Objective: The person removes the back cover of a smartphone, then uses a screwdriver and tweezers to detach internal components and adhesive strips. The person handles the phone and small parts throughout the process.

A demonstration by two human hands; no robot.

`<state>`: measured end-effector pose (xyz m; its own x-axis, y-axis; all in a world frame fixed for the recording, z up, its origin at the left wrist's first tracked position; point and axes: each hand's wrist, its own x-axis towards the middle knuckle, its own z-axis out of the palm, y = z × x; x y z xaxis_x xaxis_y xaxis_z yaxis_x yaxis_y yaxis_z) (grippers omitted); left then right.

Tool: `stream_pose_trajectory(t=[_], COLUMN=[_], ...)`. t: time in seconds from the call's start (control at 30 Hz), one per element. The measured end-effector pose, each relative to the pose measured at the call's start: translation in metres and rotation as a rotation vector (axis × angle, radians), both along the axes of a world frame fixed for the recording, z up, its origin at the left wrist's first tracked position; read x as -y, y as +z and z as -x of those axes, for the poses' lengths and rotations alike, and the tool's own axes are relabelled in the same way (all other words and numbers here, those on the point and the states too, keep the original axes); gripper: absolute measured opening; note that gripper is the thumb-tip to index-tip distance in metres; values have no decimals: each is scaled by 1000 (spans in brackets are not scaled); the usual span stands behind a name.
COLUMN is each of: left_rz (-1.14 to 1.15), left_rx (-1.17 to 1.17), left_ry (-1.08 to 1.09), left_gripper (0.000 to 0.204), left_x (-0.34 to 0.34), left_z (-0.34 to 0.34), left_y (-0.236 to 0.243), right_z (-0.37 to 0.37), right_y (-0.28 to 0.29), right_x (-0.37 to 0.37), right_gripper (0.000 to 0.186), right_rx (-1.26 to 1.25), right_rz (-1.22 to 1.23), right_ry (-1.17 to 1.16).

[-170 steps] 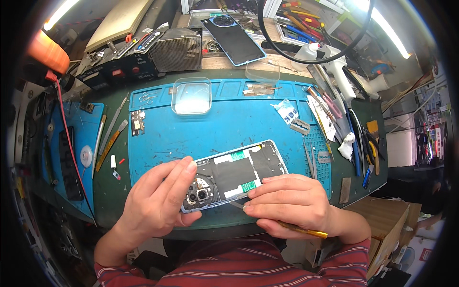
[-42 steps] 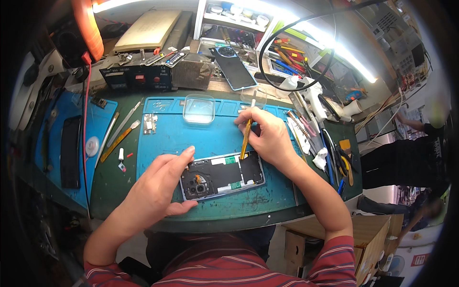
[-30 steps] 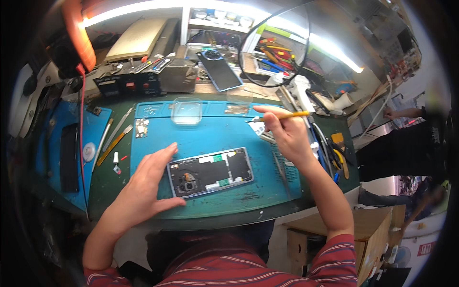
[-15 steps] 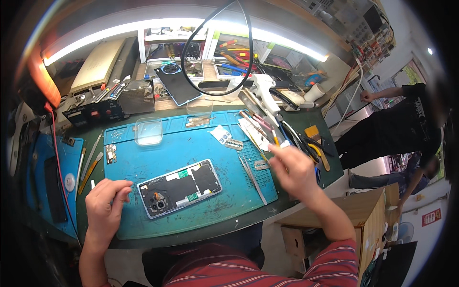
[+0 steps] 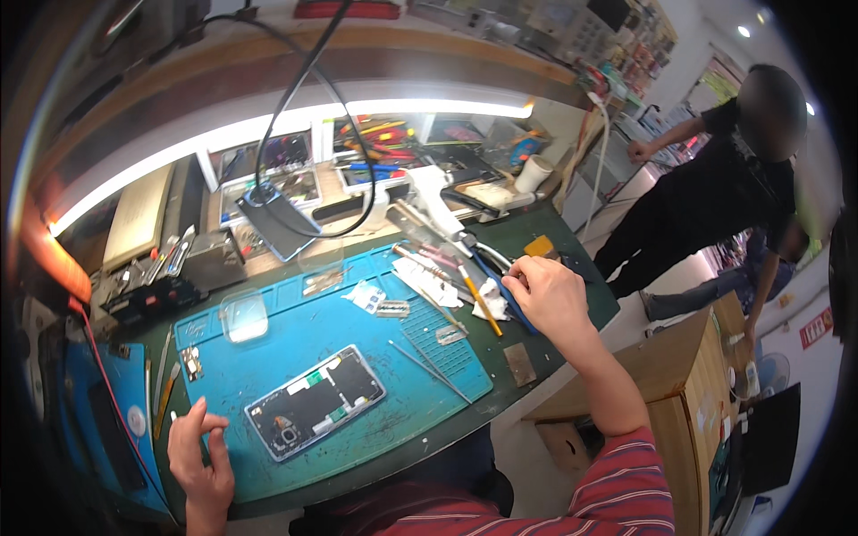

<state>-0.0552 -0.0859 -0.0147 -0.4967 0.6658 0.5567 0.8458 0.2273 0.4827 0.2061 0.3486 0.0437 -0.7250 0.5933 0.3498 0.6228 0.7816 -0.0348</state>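
Repair shop worktop (image 5: 536, 380), green surface with a blue mat (image 5: 357, 420) laid on it, cluttered with tools. Nearest: left hand (image 5: 201, 456) is resting at the mat's near-left edge, fingers loosely apart and curled, holding nothing, just beside the opened phone (image 5: 315, 401). Phone is lying flat on the mat, back cover off, internals and camera module exposed, nothing touching it. So the opening step looks done; inside work looks paused, reassembly not yet done. Small removed part (image 5: 190, 363) and clear cover piece (image 5: 243, 315) are sitting further up the mat. Tweezers (image 5: 429, 371) are lying to the phone's right, untouched. Right hand (image 5: 547, 295) is reaching over the tool pile (image 5: 465, 277) at the far right, fingers bunched together; can't tell if they're pinching anything. Beyond: bench shelf with pliers and screwdrivers (image 5: 375, 143), a hanging cable (image 5: 304, 98). Another person (image 5: 715, 188) is standing off to the right, not involved.
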Motion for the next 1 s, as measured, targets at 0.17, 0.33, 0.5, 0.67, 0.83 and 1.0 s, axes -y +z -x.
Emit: stream_pose_trajectory(t=[0.17, 0.33, 0.5, 0.67, 0.83, 1.0], left_rz=[-52, -115, -42, 256, 350, 340], left_rx=[57, 122, 65, 106, 119, 182], left_ry=[-31, -18, -56, -132, -170, -222], left_gripper=[46, 47, 51, 110, 114, 113], left_x=[4, 4, 3, -18, -19, -25], left_z=[3, 3, 2, -8, -15, -12], left_y=[-15, -26, -12, 16, 22, 24], right_z=[-33, -51, -54, -61, -79, -66], right_y=[-10, -5, -25, -5, 40, 54], right_x=[-11, -14, -21, 0, 28, 59], right_gripper=[26, 24, 18, 11, 8, 10], right_rx=[122, -80, -82, -239, -585, -531], right_rz=[253, 427, 54, 372, 659, 969], right_ry=[-43, -128, 27, -242, -111, 210])
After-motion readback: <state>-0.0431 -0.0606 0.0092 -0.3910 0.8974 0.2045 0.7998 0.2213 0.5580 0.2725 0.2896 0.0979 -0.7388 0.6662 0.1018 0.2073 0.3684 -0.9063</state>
